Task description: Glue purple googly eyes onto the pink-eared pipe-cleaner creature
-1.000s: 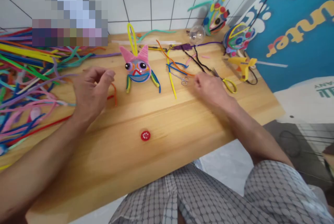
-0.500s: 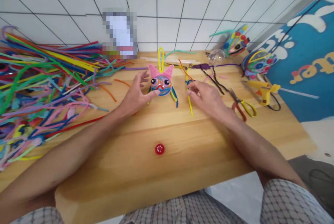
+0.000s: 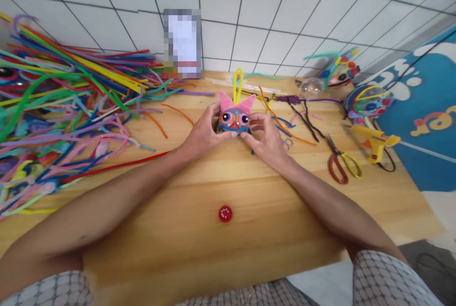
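Note:
Between my hands is a round craft ball ornament [image 3: 233,119] with a face: black-and-purple eyes, a red mouth, pink pipe-cleaner ears [image 3: 245,104] and a yellow loop [image 3: 238,85] on top. My left hand [image 3: 207,130] grips its left side, thumb at the lower front. On its right side my right hand [image 3: 265,137] has its thumb low and fingers around the edge. The ball's back and part of its lower strands are hidden. Blue and orange pipe cleaners [image 3: 294,136] lie just right of my right hand.
A heap of coloured pipe cleaners [image 3: 89,92] fills the left of the table. Scissors [image 3: 340,161] and a yellow glue gun [image 3: 375,143] lie right, near two decorated balls [image 3: 368,101] and a clear ball [image 3: 312,88]. A red round piece [image 3: 225,214] sits in front.
My right hand has let go of the yellow and blue pipe cleaners and moved left onto the ornament. My left hand has closed on the ornament's other side. The view has shifted slightly.

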`<state>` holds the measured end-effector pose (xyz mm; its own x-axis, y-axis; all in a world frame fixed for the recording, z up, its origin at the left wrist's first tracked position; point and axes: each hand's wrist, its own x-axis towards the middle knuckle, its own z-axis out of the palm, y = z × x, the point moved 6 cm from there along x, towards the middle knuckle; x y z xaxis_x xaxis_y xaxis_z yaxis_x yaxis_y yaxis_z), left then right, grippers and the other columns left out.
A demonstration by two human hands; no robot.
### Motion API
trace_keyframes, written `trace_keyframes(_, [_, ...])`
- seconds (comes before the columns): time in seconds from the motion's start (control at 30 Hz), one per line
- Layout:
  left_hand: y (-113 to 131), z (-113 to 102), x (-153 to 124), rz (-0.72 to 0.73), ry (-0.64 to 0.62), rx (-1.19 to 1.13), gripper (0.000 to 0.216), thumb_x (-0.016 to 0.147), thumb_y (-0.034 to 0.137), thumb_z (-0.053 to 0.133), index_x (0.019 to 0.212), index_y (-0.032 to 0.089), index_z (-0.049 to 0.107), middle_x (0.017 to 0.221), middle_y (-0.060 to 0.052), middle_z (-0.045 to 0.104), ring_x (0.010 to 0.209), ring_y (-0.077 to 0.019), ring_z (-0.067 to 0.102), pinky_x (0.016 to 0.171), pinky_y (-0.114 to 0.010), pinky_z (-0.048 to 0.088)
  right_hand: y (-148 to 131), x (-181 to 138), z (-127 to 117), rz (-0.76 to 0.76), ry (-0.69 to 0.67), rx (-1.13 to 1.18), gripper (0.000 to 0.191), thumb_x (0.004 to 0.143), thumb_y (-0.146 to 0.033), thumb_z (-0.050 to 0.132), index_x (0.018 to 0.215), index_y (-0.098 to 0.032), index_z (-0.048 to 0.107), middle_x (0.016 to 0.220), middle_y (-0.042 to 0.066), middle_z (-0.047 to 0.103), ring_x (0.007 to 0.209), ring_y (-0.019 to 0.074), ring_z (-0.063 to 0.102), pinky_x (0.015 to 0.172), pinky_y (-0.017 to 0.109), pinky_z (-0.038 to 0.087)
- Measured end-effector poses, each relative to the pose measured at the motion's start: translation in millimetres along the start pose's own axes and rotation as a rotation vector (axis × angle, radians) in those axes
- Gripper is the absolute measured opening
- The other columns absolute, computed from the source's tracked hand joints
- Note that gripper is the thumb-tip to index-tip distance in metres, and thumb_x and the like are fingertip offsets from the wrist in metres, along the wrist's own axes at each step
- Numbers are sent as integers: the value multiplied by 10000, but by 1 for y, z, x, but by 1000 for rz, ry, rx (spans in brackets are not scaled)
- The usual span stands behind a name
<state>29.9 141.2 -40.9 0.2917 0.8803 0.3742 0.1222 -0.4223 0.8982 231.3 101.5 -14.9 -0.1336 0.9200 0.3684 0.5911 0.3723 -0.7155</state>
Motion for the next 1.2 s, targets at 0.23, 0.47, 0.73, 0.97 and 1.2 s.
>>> trace_keyframes(0.23, [2,0,-6,-2,38,91,872,782,380,975,1514,238,523,1484,-153,683,1297,-327,716,1130,-513,588,-11,1,-11,-103,31,-69,346,967,-357,696,1289,-272,600,1243,103,743,1086,278,711,937,478,616])
trace_keyframes(0.47, [4,2,-8,41,38,165,866,749,364,984,1481,245,536,1450,-139,667,1296,-323,681,1105,-495,569,-22,1,-16,-193,52,-88,223,1008,-352,664,1219,-280,667,1085,84,746,986,274,692,887,470,598])
trace_keyframes(0.73, [7,1,-10,101,51,286,651,750,343,986,1257,240,590,1230,-84,689,1141,-291,672,994,-464,576,-24,-2,-16,-265,36,-109,187,1011,-282,678,1197,-263,687,1039,73,753,952,257,701,839,437,584])
trace_keyframes(0.97, [10,2,-9,121,28,277,643,769,308,974,1285,259,592,1243,-75,700,1160,-293,683,1009,-465,576,-24,-3,-16,-379,73,-93,211,1016,-243,719,1227,-242,699,1004,53,749,912,225,706,791,392,585])
trace_keyframes(1.2, [9,3,-9,117,29,291,636,765,314,979,1264,256,588,1220,-73,693,1135,-286,681,984,-456,581,-24,-2,-16,-397,64,-90,177,1037,-246,704,1214,-244,708,1008,52,751,920,221,714,805,396,598])
